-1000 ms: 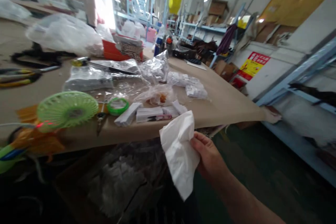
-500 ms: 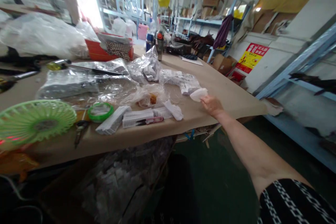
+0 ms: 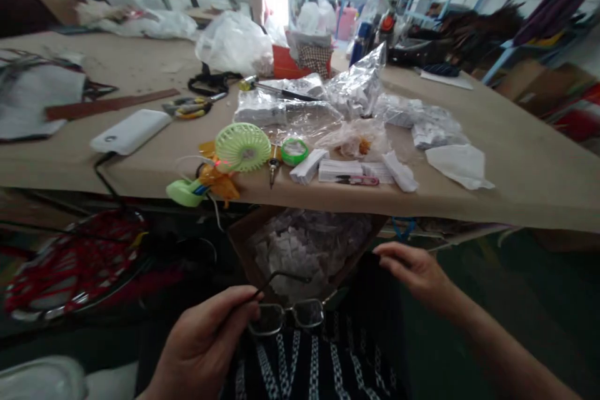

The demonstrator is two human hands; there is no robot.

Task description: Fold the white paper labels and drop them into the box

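Left hand pinches temple arm of thin metal-framed spectacles, held low over lap, below edge of brown-paper-covered table. Right hand half-curled near far temple; contact unclear, view blurred. Step, judged: two-handed handling. Next move needs far-arm grip, lenses untouched.

a pale green fan sits mid-frame on the brown table, a green tape roll just right of it. a crumpled white tissue lies at right, a white power bank at left. lower centre, a box holds what may be bagged white pieces.
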